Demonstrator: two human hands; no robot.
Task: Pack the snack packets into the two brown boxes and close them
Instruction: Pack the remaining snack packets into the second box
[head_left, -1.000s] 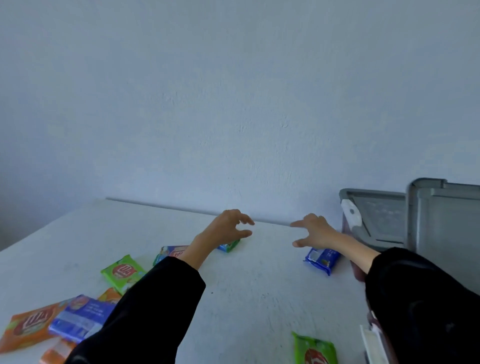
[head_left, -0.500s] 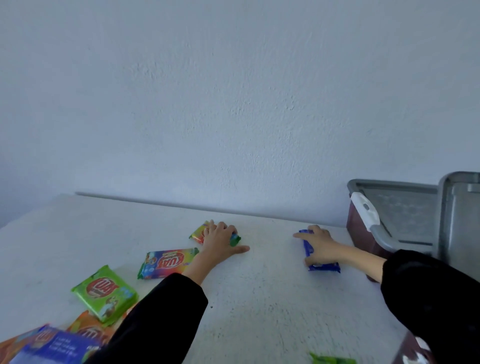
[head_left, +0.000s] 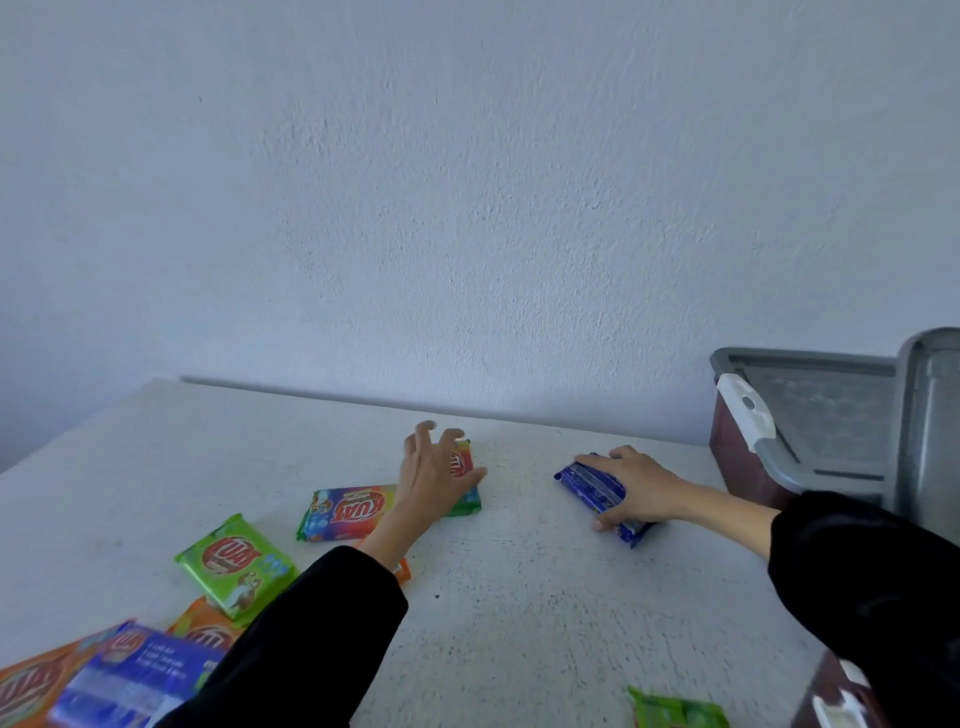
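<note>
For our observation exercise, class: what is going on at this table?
A person in black sleeves is reaching for snack packets on a white table. The right hand grips a blue packet beside a brown box whose grey lid stands open. The left hand, fingers spread, is over a multicoloured packet. A green packet and others lie loose on the left.

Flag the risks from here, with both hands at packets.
1. Left hand is spread over the small rainbow foil packet, fingers not closed; it may slide instead of lifting and nudge the longer rainbow packet beside it.
2. Right hand grips the dark blue foil packet close to the brown plastic box; its white latch could snag the packet.
</note>
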